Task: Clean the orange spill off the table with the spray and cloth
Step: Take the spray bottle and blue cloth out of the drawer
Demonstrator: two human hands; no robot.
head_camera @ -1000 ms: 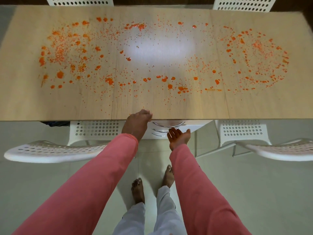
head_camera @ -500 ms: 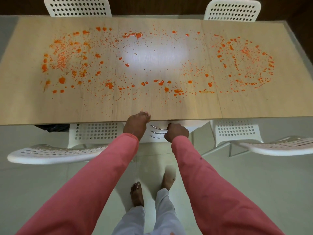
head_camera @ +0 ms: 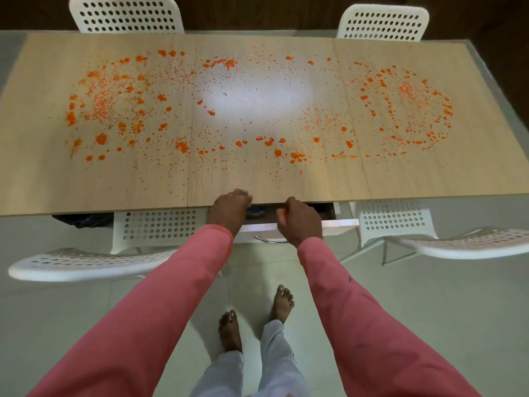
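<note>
Across the wooden table (head_camera: 415, 173) in front of you, the orange spill (head_camera: 257, 116) runs as one long band of drops and splashes, its long axis going left to right along the tabletop. It covers all three panels: a dense patch on the left, a ring of drops around a bright glare in the middle, and a looping patch on the right. The near strip of the table by your hands carries only fine specks.

Your left hand (head_camera: 230, 209) sits at the near edge of the table, fingers curled over the edge and touching the top. Your right hand (head_camera: 299, 219) is just beside it, fingers curled around the top of a white drawer (head_camera: 340, 223) front under the table; the drawer stands partly open. Its inside is dark, and you cannot tell what lies in it. A metal handle (head_camera: 269, 240) shows below your right wrist.

Four white perforated chairs stand around the table, two on the far side and two near you. Your bare feet are on the pale tiled floor (head_camera: 429, 310).
</note>
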